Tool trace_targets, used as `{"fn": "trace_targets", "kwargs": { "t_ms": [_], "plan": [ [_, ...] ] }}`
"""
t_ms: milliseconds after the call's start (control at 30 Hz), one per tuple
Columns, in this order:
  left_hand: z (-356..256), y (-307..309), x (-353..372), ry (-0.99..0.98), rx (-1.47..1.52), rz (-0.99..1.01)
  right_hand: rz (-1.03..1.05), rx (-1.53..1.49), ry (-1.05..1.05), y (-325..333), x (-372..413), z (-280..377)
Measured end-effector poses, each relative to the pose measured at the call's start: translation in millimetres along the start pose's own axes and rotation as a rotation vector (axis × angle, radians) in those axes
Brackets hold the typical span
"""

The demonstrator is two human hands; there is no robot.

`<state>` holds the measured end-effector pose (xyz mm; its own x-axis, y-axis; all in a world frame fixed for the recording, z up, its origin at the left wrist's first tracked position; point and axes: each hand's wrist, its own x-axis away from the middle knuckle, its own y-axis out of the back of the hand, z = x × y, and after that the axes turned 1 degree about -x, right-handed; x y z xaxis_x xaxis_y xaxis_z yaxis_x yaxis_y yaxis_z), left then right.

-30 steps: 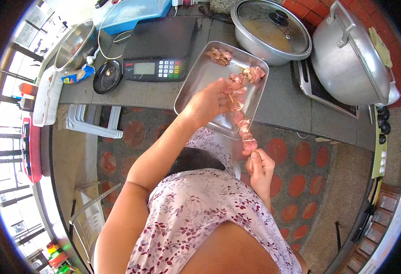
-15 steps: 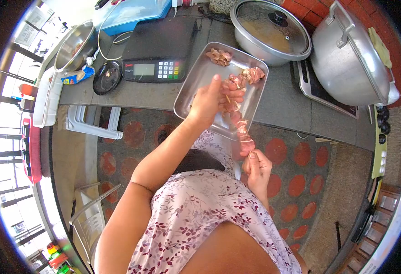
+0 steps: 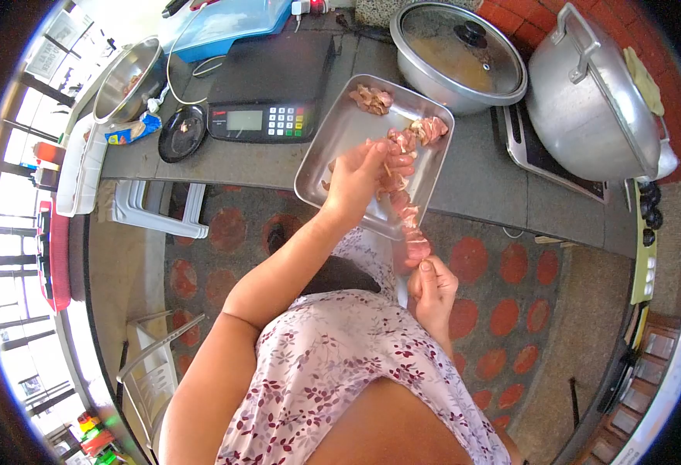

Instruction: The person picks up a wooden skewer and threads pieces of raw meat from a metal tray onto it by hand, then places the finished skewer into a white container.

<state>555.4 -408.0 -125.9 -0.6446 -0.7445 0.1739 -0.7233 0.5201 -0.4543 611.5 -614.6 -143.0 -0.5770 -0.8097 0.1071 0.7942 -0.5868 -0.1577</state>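
A skewer of raw meat [image 3: 410, 221] slants over the near right part of a metal tray [image 3: 307, 172]. My right hand [image 3: 432, 291] pinches its lower end, just past the tray's near edge. My left hand [image 3: 353, 178] is over the tray, closed around the upper end of the skewer, its thumb bent in toward the fingers. A bit of the wooden stick shows beside the thumb. A small pile of raw meat pieces [image 3: 371, 99] lies in the tray's far corner, and more meat [image 3: 429, 130] lies along its right side. Some meat is partly hidden behind my left hand.
A digital scale [image 3: 267, 85] stands left of the tray, beside a small black dish [image 3: 181, 133] and a steel bowl [image 3: 131, 81]. Behind right are a lidded pot [image 3: 441, 46] and a big aluminium pot [image 3: 588, 108]. A white plastic stool [image 3: 158, 209] is under the counter.
My left thumb has come down from upright toward the fingers, and that hand has turned slightly. The skewer and my right hand have barely shifted.
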Motion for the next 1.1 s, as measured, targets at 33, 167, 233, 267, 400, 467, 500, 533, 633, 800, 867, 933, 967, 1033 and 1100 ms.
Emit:
{"fn": "trace_targets", "kwargs": {
  "t_ms": [33, 167, 233, 267, 400, 467, 500, 533, 633, 800, 867, 933, 967, 1033, 1100],
  "plan": [
    [1, -2, 1, -0.018, 0.004, -0.024, 0.001, 0.001, 0.001, -2, 0, 0],
    [13, -4, 1, -0.041, 0.111, -0.014, 0.005, 0.023, -0.003, -4, 0, -4],
    [18, -8, 6, 0.07, 0.206, 0.002, 0.017, 0.041, 0.014, -7, -1, -4],
    [17, -8, 8, 0.07, 0.206, 0.001, -0.005, 0.013, 0.022, -11, -3, 1],
    [-1, 0, 2, 0.182, 0.243, 0.111, -0.017, -0.033, 0.04, -8, -4, 6],
    [-14, 6, -7, 0.252, 0.406, 0.26, -0.006, -0.082, -0.004, -6, -3, 5],
    [-20, 4, -8, 0.253, 0.406, 0.257, 0.003, -0.13, -0.047, -6, -1, 4],
    [-26, 1, -10, 0.308, 0.452, 0.286, 0.004, -0.13, -0.047, -4, -1, 3],
    [-30, -4, -13, 0.371, 0.511, 0.335, 0.055, -0.109, -0.023, -2, -3, 3],
    [-22, 0, -21, 0.306, 0.488, 0.295, 0.062, -0.173, -0.039, -2, -2, 7],
    [-24, 0, -22, 0.345, 0.507, 0.283, 0.057, -0.154, -0.034, -3, -3, 8],
    [-22, 0, -22, 0.309, 0.414, 0.279, 0.052, -0.135, -0.029, -3, -3, 8],
    [-21, 1, -22, 0.271, 0.321, 0.274, 0.052, -0.13, -0.029, -3, -3, 9],
    [-26, 1, -21, 0.283, 0.311, 0.275, 0.051, -0.125, -0.027, -3, -3, 9],
    [-30, 4, -21, 0.294, 0.302, 0.276, 0.046, -0.119, -0.035, -3, -3, 9]
  ]
}}
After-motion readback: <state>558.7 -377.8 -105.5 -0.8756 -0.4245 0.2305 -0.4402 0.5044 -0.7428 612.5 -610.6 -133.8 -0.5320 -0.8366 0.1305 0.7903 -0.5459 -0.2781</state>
